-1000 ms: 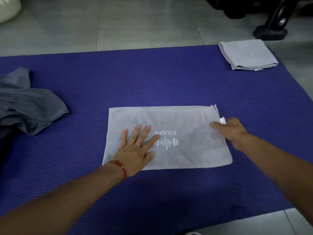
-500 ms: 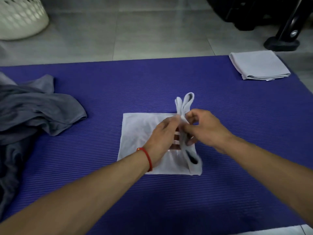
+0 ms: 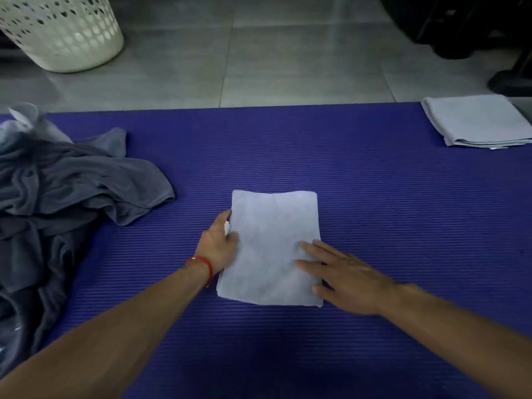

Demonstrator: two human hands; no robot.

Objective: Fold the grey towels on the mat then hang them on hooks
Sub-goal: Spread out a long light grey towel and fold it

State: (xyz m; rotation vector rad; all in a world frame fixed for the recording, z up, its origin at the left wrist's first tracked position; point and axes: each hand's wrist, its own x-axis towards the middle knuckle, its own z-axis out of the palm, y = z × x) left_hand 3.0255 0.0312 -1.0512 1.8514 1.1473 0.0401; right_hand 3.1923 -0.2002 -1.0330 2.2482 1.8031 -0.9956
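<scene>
From the head view, the folded towel (image 3: 272, 246) lay mid-mat (image 3: 374, 197), nearer the front edge. The left hand (image 3: 217, 249) gripped the towel's left edge, thumb on top; the right hand (image 3: 342, 279) rested flat, fingers straight, on its near right corner. Pressing outward from the centre would probably flatten the layers and keep the edges square before stacking.

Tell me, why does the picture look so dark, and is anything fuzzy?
In the head view the light is dim and bluish; a soft shadow darkens the mat near the arms. The right hand is slightly smeared by motion, while the folded towel and left hand look sharper. The basket bends near the corner.
</scene>
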